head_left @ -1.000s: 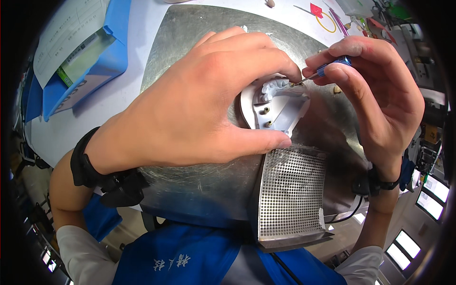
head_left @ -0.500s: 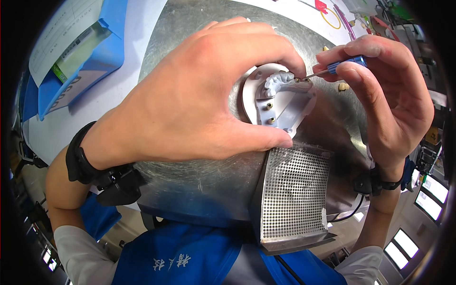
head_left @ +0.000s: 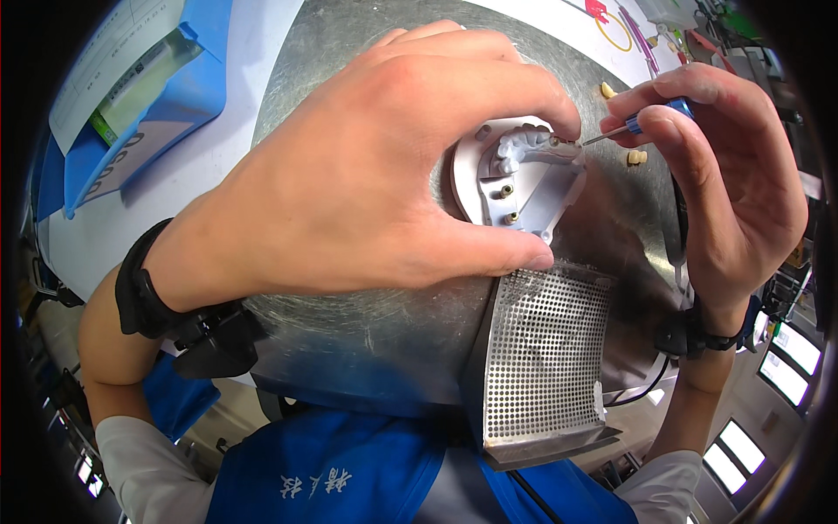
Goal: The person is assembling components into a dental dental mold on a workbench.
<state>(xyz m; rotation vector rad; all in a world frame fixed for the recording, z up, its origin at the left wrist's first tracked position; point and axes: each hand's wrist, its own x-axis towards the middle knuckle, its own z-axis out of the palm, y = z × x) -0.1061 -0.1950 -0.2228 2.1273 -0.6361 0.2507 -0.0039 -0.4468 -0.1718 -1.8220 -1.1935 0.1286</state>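
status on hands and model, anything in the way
Left hand gripping dental model. Right hand pinching blue-handled driver, tip by model's far right end, contact unclear. Left fingertip crowding tip; perforated plate on near side.

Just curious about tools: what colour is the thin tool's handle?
The handle is blue, best seen in the head view.

The dental model looks pale grey-blue to me, its posts brassy; the driver handle shines blue, and the perforated plate is silver with rows of dark dots.
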